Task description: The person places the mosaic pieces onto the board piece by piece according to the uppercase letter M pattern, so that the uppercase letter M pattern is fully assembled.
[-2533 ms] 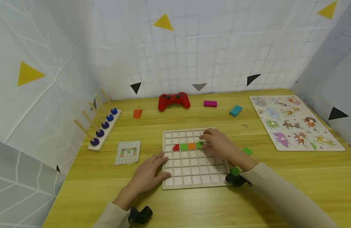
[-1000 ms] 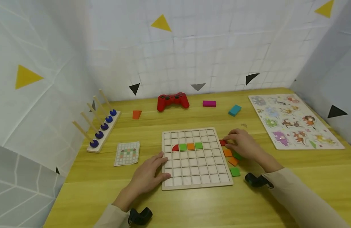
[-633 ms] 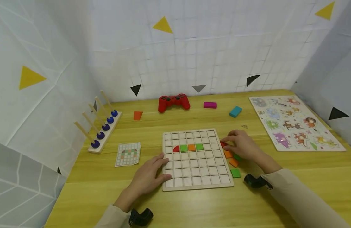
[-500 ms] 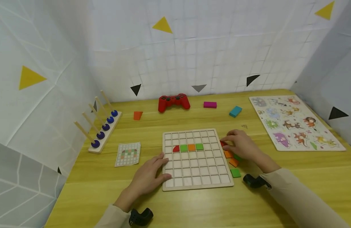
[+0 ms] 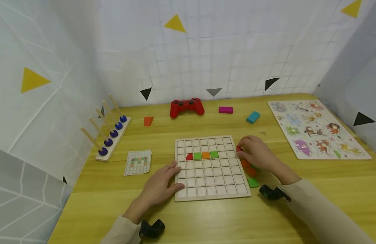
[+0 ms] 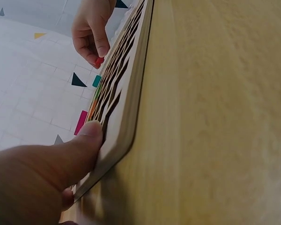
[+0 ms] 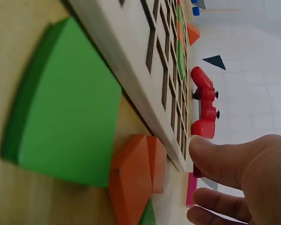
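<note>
Our right hand pinched a small red piece between thumb and fingertips, just beside the grid board's right edge. Our left hand lay flat — fingers relaxed, pressing the board's left edge.

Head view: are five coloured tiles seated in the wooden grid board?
No, the wooden grid board holds four: red quarter-round tile, green, orange, green.

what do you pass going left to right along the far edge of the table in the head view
wooden peg rack with blue beads → orange wedge block → red game controller → magenta rectangular block → teal block → animal puzzle board
</note>
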{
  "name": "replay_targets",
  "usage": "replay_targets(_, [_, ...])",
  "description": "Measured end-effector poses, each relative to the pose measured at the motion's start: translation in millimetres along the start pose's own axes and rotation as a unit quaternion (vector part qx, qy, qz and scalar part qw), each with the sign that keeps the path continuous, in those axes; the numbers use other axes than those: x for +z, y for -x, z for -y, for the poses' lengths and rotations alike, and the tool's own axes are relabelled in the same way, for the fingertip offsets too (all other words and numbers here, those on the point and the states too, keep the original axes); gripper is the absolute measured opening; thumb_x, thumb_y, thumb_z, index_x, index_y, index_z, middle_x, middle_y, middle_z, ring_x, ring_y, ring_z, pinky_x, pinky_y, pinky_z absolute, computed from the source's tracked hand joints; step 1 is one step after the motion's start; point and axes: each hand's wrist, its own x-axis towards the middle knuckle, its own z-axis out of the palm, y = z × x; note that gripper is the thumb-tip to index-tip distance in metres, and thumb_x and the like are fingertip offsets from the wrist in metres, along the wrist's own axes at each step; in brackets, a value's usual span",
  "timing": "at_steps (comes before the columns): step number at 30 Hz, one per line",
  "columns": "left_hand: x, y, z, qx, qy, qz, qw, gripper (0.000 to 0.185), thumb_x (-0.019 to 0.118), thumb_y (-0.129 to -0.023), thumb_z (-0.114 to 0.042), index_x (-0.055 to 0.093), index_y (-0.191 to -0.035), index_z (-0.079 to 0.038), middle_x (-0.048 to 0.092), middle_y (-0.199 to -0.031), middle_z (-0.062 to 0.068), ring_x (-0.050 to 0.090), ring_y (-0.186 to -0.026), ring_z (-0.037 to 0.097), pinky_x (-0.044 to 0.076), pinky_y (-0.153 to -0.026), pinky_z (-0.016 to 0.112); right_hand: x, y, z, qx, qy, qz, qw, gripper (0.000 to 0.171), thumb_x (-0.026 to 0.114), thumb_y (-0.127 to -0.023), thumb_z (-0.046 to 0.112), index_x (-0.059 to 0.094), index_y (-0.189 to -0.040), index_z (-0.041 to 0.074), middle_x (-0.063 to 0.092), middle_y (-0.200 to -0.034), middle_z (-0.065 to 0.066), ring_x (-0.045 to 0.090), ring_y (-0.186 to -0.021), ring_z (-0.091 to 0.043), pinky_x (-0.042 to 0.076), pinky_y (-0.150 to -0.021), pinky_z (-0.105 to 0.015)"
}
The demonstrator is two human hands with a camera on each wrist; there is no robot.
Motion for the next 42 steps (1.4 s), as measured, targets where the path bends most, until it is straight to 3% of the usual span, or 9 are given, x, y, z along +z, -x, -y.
replay_targets(12, [-1.5,-0.3,0.3,-0.001,-0.001,0.003,1.0,0.061,0.065,-0.091,-0.049,0.053,-0.141,-0.016,0.039,-0.158,0.004,0.042,-0.142,0.032,0.039,-0.112,0.052,12,-6,18,0.015,-0.006,0.029,0.999,0.016,0.072,-0.09,0.016,0.072,-0.101,0.004,0.062,-0.12,-0.023,0.054,-0.116,-0.042,0.046,-0.098,-0.057])
replay_targets(19, [-2.8,1.5,-0.1,-0.007,-0.004,0.003,1.0,0.061,0.065,-0.091,-0.049,0.053,-0.141,-0.016,0.038,-0.159,0.005,0.041,-0.143,0.032,0.038,-0.114,0.052,23,-16,29,-0.011,0.01,0.029,0.999,0.015,0.074,-0.088,0.02,0.072,-0.095,0.008,0.064,-0.115,-0.018,0.057,-0.11,-0.037,0.048,-0.095,-0.052])
replay_targets(28, [-2.3,-0.5,-2.7,-0.002,-0.002,0.006,1.0,0.061,0.065,-0.091,-0.049,0.054,-0.141,-0.016,0.039,-0.158,0.004,0.042,-0.142,0.032,0.039,-0.113,0.052,20,-23,35,-0.07,0.047,0.013,0.996,0.017,0.076,-0.085,0.011,0.073,-0.099,0.003,0.066,-0.103,-0.014,0.059,-0.098,-0.032,0.051,-0.088,-0.047])
replay_targets(42, [-1.8,-0.4,-1.7,-0.003,-0.006,0.003,1.0,0.061,0.065,-0.091,-0.049,0.053,-0.142,-0.017,0.039,-0.158,0.004,0.043,-0.141,0.032,0.04,-0.112,0.053,17,-24,33,-0.044,0.033,0.039,0.998,0.014,0.076,-0.086,0.014,0.075,-0.096,0.006,0.065,-0.105,-0.014,0.059,-0.095,-0.03,0.051,-0.08,-0.046])
